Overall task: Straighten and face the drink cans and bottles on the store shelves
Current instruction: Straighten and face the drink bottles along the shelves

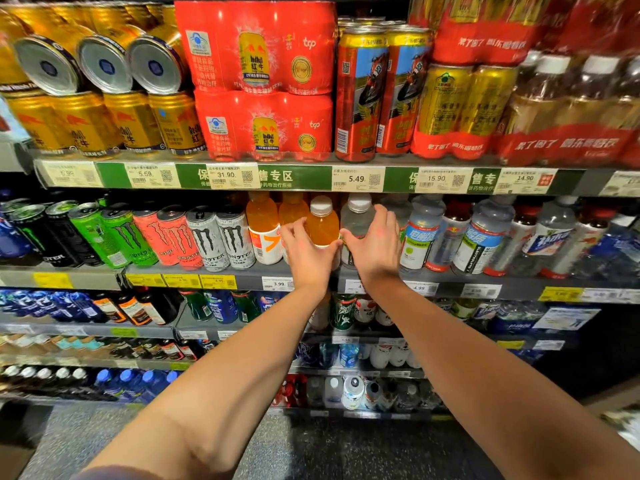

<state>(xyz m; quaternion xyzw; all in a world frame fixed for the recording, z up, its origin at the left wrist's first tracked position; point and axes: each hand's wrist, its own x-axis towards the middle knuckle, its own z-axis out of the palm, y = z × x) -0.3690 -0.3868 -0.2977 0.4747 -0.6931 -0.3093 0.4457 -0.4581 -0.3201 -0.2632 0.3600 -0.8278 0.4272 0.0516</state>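
**Both hands on bottles at the second shelf's front edge**

The left hand (306, 249) curls round an orange drink bottle (322, 223) with a white cap, fingers wrapped on its left side. The right hand (375, 242) grips the clear bottle (356, 216) just beside it, fingers bent over the bottle's right shoulder. The two hands nearly touch at the thumbs. Both bottles stand upright at the shelf lip (311, 277), above the 3.99 price tag (278, 284). More orange bottles (263, 226) crowd close on the left, then the Monster cans (221, 237); blue-labelled electrolyte bottles (420, 233) press in on the right. Little room shows sideways. The shelf above (298, 176) hangs just over the caps.
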